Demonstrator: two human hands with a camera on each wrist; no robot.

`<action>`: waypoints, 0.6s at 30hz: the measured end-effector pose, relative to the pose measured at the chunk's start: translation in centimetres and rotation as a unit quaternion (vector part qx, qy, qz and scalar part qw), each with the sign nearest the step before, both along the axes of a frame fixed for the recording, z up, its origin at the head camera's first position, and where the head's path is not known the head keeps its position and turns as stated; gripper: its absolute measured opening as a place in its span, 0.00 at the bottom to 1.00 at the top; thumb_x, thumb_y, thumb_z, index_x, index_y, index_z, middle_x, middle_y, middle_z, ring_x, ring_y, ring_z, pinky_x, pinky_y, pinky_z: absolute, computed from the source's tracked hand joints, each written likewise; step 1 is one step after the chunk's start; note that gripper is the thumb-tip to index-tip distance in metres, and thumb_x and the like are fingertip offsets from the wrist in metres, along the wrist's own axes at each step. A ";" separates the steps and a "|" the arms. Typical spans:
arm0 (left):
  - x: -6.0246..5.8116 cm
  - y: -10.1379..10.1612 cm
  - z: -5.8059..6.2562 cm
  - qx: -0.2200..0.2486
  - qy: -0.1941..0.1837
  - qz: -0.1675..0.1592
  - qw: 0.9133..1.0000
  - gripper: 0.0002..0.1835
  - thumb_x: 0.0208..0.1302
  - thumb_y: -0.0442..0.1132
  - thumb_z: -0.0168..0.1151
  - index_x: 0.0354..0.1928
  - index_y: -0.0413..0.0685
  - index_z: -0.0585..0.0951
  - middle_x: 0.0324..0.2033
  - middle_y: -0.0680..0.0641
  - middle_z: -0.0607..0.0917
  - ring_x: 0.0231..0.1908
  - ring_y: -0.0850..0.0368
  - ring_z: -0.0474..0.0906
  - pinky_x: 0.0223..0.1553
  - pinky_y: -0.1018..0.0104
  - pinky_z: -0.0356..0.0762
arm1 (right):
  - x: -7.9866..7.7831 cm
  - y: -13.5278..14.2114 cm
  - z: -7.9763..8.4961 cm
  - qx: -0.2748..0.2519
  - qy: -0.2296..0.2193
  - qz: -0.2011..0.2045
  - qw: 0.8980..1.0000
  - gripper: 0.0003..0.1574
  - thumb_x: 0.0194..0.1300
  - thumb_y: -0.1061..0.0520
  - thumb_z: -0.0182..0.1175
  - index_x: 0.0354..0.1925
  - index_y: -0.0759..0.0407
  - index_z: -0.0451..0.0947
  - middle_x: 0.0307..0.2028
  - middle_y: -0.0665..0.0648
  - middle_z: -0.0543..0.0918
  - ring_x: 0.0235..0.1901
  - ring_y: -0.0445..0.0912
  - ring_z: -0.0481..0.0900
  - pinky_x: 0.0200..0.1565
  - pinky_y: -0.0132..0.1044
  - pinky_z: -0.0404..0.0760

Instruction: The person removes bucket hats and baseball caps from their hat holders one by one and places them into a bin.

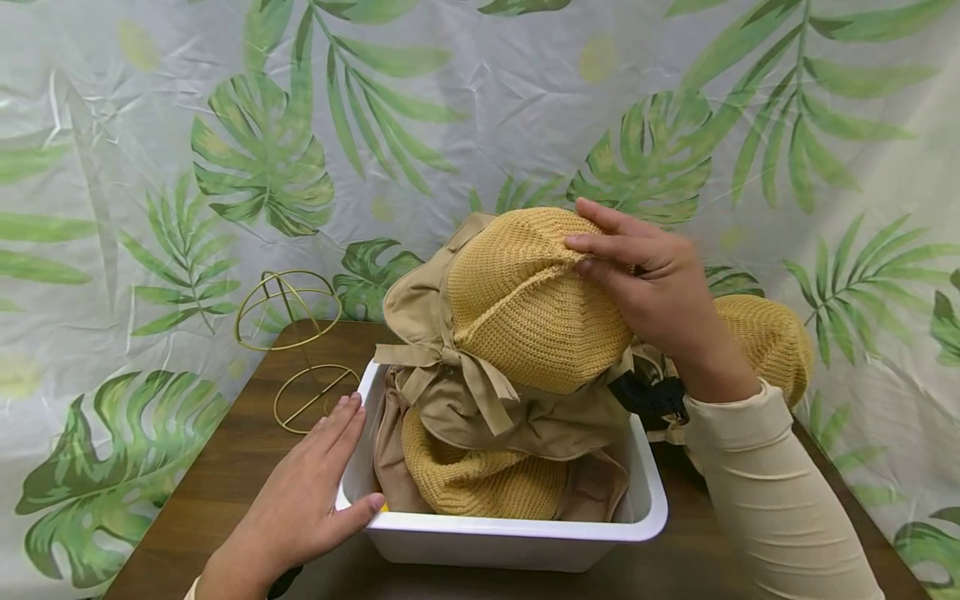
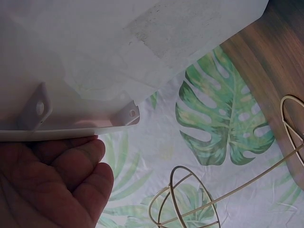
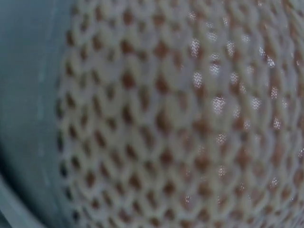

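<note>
My right hand (image 1: 651, 271) pinches the crown of a yellow knit sun hat (image 1: 536, 308) between thumb and fingers. The hat has a wide tan fabric brim and a tied bow, and is held over a white plastic bin (image 1: 495, 523). Its knit weave (image 3: 180, 114) fills the right wrist view, blurred. Beneath it in the bin lies another yellow knit hat (image 1: 487, 483) with brownish fabric around it. My left hand (image 1: 300, 492) rests along the bin's left rim, fingers extended and thumb at the front corner; the left wrist view shows its fingers against the rim (image 2: 71, 133).
A gold wire stand (image 1: 306, 367) with round hoops stands left of the bin on the dark wooden table (image 1: 217, 475). Right of the bin, partly behind my right arm, is one more yellow knit hat (image 1: 768, 342). A leaf-print curtain (image 1: 517, 108) hangs close behind the table.
</note>
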State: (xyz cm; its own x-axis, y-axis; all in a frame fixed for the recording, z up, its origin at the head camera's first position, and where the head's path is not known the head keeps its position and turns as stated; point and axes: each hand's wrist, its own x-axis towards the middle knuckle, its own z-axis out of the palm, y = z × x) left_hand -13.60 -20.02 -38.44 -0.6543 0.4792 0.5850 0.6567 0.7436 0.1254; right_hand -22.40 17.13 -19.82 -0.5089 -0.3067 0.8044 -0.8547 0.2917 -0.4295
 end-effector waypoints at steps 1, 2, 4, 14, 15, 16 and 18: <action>0.0 0.0 0.0 -0.001 -0.001 0.001 1.000 0.48 0.65 0.66 0.53 0.67 0.25 0.67 0.69 0.31 0.66 0.67 0.35 0.64 0.72 0.71 0.39 | 0.1 -0.2 -0.2 0.009 -0.003 0.005 1.000 0.16 0.57 0.78 0.64 0.44 0.72 0.85 0.61 0.59 0.78 0.63 0.50 0.74 0.59 0.33 0.75; 0.0 0.0 0.0 -0.002 -0.002 0.002 1.000 0.49 0.65 0.67 0.53 0.68 0.26 0.66 0.69 0.31 0.65 0.67 0.35 0.64 0.72 0.71 0.39 | 0.2 -0.3 -0.3 0.015 -0.004 0.010 1.000 0.16 0.57 0.78 0.64 0.44 0.71 0.86 0.61 0.59 0.78 0.64 0.50 0.74 0.58 0.33 0.75; 0.1 0.0 0.0 -0.004 -0.004 0.004 1.000 0.49 0.66 0.67 0.53 0.68 0.26 0.66 0.70 0.32 0.65 0.68 0.35 0.64 0.72 0.70 0.40 | 0.4 -0.7 -0.7 0.028 -0.005 0.016 0.999 0.16 0.56 0.78 0.64 0.44 0.71 0.86 0.62 0.59 0.78 0.64 0.50 0.73 0.58 0.32 0.75; 0.1 0.1 0.1 -0.006 -0.019 0.009 1.000 0.48 0.60 0.61 0.62 0.68 0.25 0.66 0.70 0.31 0.64 0.69 0.37 0.62 0.72 0.71 0.37 | -0.1 -2.0 -2.9 0.072 -0.023 0.040 0.996 0.17 0.55 0.75 0.68 0.44 0.65 0.88 0.63 0.59 0.77 0.64 0.50 0.73 0.59 0.33 0.74; 0.1 0.1 0.2 -0.006 -0.020 0.009 1.000 0.48 0.60 0.60 0.63 0.68 0.24 0.66 0.70 0.31 0.64 0.69 0.37 0.62 0.72 0.71 0.37 | -0.1 -2.1 -3.1 0.076 -0.029 0.042 0.996 0.17 0.55 0.74 0.68 0.44 0.64 0.88 0.63 0.58 0.77 0.64 0.50 0.72 0.59 0.32 0.74; 0.1 0.1 0.2 -0.006 -0.020 0.008 1.000 0.48 0.60 0.61 0.62 0.68 0.25 0.66 0.70 0.32 0.64 0.69 0.37 0.62 0.72 0.71 0.37 | -0.1 -2.1 -3.3 0.079 -0.033 0.044 0.995 0.17 0.55 0.74 0.68 0.44 0.64 0.88 0.63 0.59 0.77 0.64 0.50 0.72 0.59 0.31 0.74; 0.1 0.1 0.2 -0.005 -0.017 0.007 1.000 0.48 0.61 0.61 0.61 0.68 0.25 0.66 0.70 0.32 0.64 0.69 0.37 0.62 0.72 0.71 0.37 | 0.0 -2.2 -3.7 0.090 -0.044 0.044 0.994 0.17 0.56 0.73 0.68 0.44 0.62 0.88 0.63 0.59 0.76 0.65 0.51 0.72 0.59 0.30 0.73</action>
State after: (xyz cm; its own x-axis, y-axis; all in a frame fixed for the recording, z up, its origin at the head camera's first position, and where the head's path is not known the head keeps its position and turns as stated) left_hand -13.48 -19.89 -38.25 -0.6799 0.4757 0.5581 0.6423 0.7536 0.1401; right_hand -22.42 14.93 -23.51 -0.5395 -0.4875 0.6865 -0.8418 0.2959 -0.4514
